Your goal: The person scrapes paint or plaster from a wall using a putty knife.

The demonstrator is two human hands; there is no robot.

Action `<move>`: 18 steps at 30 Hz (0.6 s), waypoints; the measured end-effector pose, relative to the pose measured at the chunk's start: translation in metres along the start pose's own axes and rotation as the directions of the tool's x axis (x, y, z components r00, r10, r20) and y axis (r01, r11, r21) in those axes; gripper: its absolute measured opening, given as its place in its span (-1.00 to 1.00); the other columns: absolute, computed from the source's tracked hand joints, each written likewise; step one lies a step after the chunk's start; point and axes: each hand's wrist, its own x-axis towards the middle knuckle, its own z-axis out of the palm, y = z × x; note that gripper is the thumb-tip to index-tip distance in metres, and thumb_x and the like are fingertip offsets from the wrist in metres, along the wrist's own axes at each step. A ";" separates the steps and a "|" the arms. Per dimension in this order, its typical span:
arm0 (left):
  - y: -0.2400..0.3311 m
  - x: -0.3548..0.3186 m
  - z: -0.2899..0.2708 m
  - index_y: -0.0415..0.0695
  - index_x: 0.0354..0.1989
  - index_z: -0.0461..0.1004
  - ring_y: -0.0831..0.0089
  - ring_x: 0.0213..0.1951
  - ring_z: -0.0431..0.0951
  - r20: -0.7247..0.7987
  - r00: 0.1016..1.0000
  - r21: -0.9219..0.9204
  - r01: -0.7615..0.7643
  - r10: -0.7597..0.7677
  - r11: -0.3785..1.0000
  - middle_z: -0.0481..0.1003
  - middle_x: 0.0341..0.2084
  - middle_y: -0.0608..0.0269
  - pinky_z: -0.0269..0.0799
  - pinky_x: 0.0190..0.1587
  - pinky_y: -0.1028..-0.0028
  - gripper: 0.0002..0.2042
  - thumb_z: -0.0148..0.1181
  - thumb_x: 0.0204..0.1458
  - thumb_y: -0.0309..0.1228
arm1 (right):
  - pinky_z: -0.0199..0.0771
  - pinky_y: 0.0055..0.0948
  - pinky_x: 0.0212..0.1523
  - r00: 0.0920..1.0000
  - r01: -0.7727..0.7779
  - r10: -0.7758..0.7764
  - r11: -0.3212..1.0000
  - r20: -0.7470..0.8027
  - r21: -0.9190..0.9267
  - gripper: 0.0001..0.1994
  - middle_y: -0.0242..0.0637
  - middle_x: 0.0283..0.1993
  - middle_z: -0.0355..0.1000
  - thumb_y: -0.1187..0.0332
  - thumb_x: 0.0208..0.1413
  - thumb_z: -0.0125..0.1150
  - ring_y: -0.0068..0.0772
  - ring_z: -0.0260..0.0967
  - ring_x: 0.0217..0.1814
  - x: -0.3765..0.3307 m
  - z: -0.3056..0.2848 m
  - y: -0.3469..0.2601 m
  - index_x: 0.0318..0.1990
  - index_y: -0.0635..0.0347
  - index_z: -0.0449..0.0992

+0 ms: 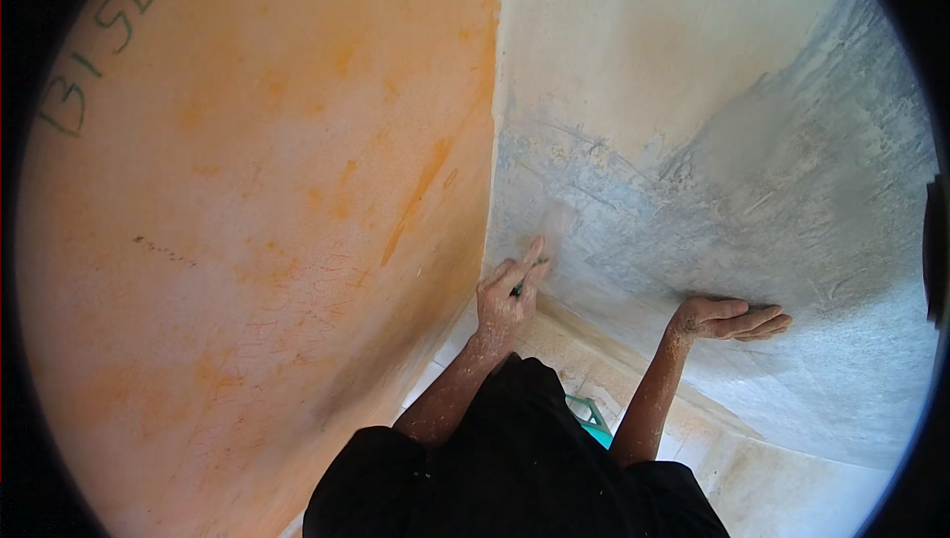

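Note:
Near the corner, my left hand (507, 300) is closed around a scraper, its index finger stretched along the tool. Only a bit of the scraper's dark green handle shows between the fingers; its blade (560, 219) is blurred against the grey-white wall (614, 231). The wall's surface there is scratched and patchy, with pale cream paint higher up. Further right, my right hand (734, 320) rests against the same wall, fingers stretched out together and holding no visible tool. Pale dust coats both hands and forearms.
An orange wall (257, 192) with green and red marks meets the grey one at a corner on the left. Below, a green object (594, 427), perhaps a stool, shows on the dusty tiled floor (693, 449). A dark object (934, 251) sits at the right edge.

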 end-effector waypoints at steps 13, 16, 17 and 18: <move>0.010 -0.004 -0.007 -0.03 0.10 0.48 0.35 -0.59 0.46 0.043 0.999 0.006 0.031 -0.031 0.999 0.47 -0.60 0.09 0.42 -0.47 0.43 -0.58 0.26 0.00 -0.49 | -0.22 0.06 0.40 0.999 -0.038 0.038 0.999 0.023 0.000 -0.53 0.02 0.43 -0.09 0.28 0.32 -0.31 0.02 -0.19 0.49 0.002 -0.006 0.002 0.31 0.32 0.13; 0.005 -0.002 -0.004 -0.05 0.10 0.47 0.33 -0.54 0.50 0.070 0.997 -0.002 0.023 -0.023 1.000 0.51 -0.51 0.05 0.44 -0.43 0.42 -0.58 0.26 0.00 -0.51 | -0.24 0.06 0.41 1.000 -0.002 0.002 1.000 0.015 0.015 -0.53 0.04 0.43 -0.07 0.28 0.32 -0.29 0.01 -0.19 0.49 -0.001 -0.006 0.005 0.31 0.34 0.13; 0.022 0.015 -0.008 -0.05 0.10 0.47 0.33 -0.54 0.50 0.075 0.997 0.002 0.025 -0.025 1.000 0.51 -0.51 0.05 0.44 -0.43 0.42 -0.58 0.26 0.00 -0.51 | -0.24 0.06 0.41 1.000 -0.005 0.005 1.000 0.019 0.013 -0.53 0.04 0.43 -0.07 0.28 0.32 -0.29 0.01 -0.19 0.49 -0.002 -0.005 0.002 0.31 0.34 0.13; 0.058 0.046 -0.010 -0.06 0.09 0.48 0.31 -0.52 0.51 0.005 0.999 -0.059 -0.046 0.046 0.997 0.52 -0.48 0.04 0.44 -0.42 0.42 -0.59 0.26 0.01 -0.50 | -0.25 0.07 0.41 0.999 -0.024 0.024 1.000 0.026 -0.001 -0.53 0.04 0.43 -0.07 0.29 0.31 -0.29 0.01 -0.20 0.49 0.002 -0.007 0.002 0.30 0.34 0.13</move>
